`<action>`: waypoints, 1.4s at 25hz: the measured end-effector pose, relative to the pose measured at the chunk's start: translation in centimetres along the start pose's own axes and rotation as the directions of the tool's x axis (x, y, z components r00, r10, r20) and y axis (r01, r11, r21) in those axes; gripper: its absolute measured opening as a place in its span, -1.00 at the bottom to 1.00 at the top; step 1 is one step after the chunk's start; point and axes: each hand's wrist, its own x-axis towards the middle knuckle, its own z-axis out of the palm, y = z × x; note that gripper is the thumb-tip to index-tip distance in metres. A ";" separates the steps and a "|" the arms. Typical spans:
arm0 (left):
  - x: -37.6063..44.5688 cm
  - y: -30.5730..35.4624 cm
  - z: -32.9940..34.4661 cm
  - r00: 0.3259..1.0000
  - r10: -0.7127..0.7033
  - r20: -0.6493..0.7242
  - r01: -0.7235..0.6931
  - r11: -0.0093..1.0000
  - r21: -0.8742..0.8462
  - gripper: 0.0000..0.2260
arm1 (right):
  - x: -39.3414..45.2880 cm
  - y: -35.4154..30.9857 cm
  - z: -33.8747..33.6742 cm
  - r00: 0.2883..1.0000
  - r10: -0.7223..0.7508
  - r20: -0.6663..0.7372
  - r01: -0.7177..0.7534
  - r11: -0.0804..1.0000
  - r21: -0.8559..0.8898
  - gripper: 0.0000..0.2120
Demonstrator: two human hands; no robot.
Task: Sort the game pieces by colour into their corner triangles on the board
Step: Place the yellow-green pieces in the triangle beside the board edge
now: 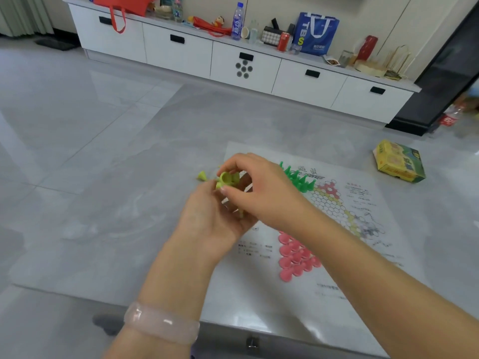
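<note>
both hands, left hand (207,218) and right hand (259,187), pinch yellow-green pieces (226,180); blue bag (316,33) reads "tbs".

Bare forearms; a translucent pale-pink bangle (162,323) circles the left wrist.

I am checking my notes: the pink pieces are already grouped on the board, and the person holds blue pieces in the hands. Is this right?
Not quite: the head view shows the held pieces are yellow-green, not blue, between the left hand and right hand. The pink pieces are indeed grouped on the board.
</note>
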 end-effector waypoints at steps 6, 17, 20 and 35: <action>-0.7 -3.5 2.1 0.980 -0.188 0.063 0.192 0.978 -0.079 -0.64 | -5.5 1.7 -0.5 0.988 -0.015 -0.156 -0.013 0.984 -0.176 -0.81; 0.2 -9.2 5.0 0.946 -0.324 0.020 0.320 0.942 0.098 -0.77 | -11.6 4.5 -4.6 0.868 0.294 -0.400 -0.165 0.931 0.326 -0.82; 0.1 -9.7 5.9 0.954 -0.299 -0.027 0.300 0.946 0.120 -0.75 | -12.8 5.8 -6.3 0.828 0.423 -0.368 -0.186 0.827 0.531 -0.81; -0.4 -11.4 7.4 0.996 -0.091 -0.004 0.070 0.741 0.668 -0.74 | -14.2 7.8 -8.2 0.861 0.450 -0.236 -0.200 0.728 0.655 -0.85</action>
